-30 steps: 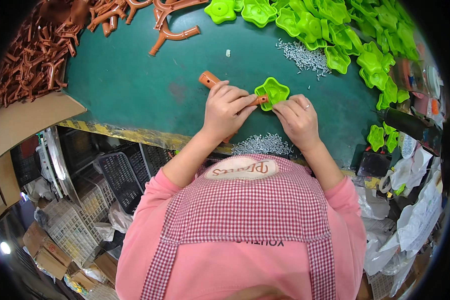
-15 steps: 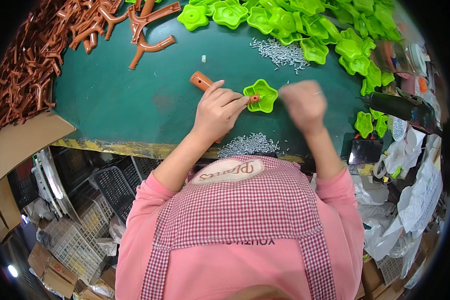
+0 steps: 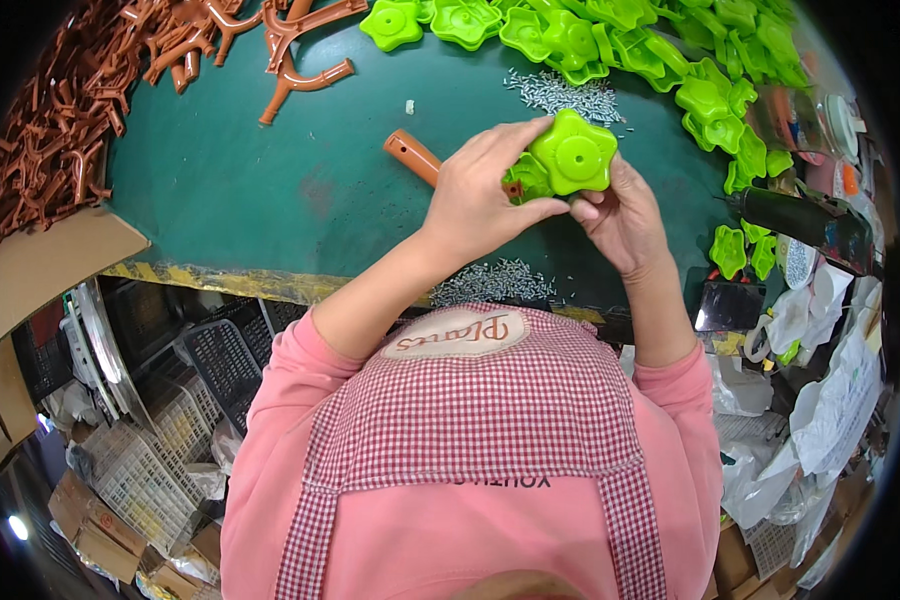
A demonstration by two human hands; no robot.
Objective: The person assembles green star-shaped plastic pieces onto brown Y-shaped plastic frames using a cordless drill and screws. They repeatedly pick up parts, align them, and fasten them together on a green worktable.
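Note:
A green star-shaped plastic piece (image 3: 582, 158) is held up between my hands, its closed face with a small central hole showing. My left hand (image 3: 478, 195) closes on its left side, fingers along the upper edge and thumb below. My right hand (image 3: 625, 215) grips its lower right edge, with some fingers hidden behind it. Partly covered, a second green star-shaped piece (image 3: 532, 178) sits under it, open side up, beside a small brown tube end (image 3: 512, 190). From beneath my left hand, a brown plastic tube (image 3: 411, 156) sticks out to the upper left.
Brown branching plastic parts (image 3: 55, 150) are heaped at the far left, with loose ones (image 3: 300, 80) nearby. More green star pieces (image 3: 570, 40) lie along the back. Small metal screws form one pile (image 3: 565, 95) behind my hands and another (image 3: 495, 283) at the front edge. A dark power tool (image 3: 805, 215) lies at right.
My right hand has moved in from the right and turned over. A green star-shaped piece is now between both hands, above the open green piece. My left hand has shifted right.

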